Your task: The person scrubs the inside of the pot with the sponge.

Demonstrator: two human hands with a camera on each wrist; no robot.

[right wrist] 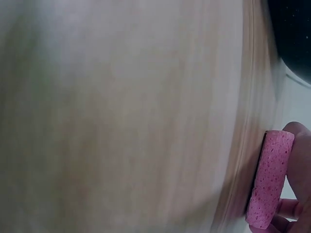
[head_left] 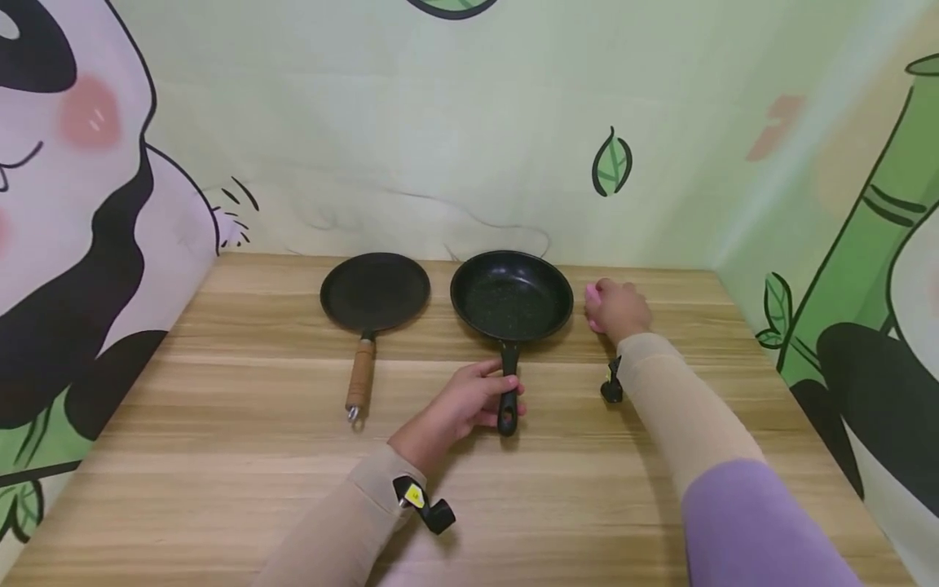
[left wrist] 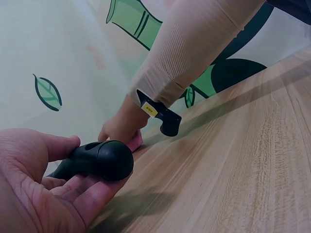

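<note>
A deep black frying pan [head_left: 511, 295] sits mid-table, its handle toward me. My left hand [head_left: 477, 395] grips that black handle [head_left: 508, 408]; in the left wrist view the thumb lies over the handle [left wrist: 114, 160] and the fingers pass beneath it. To the right of the pan, my right hand [head_left: 622, 310] holds a pink sponge [head_left: 594, 307] close over the wooden table. The right wrist view shows the sponge [right wrist: 271, 179] as a porous pink block with a thin dark edge on its table side, fingers and thumb around it.
A flat black pan [head_left: 375, 291] with a wooden handle [head_left: 360, 379] lies left of the frying pan. The wooden table [head_left: 220, 456] ends at a back wall [head_left: 469, 139] with a printed panda and bamboo pattern. Each wrist carries a small black camera [head_left: 425, 504].
</note>
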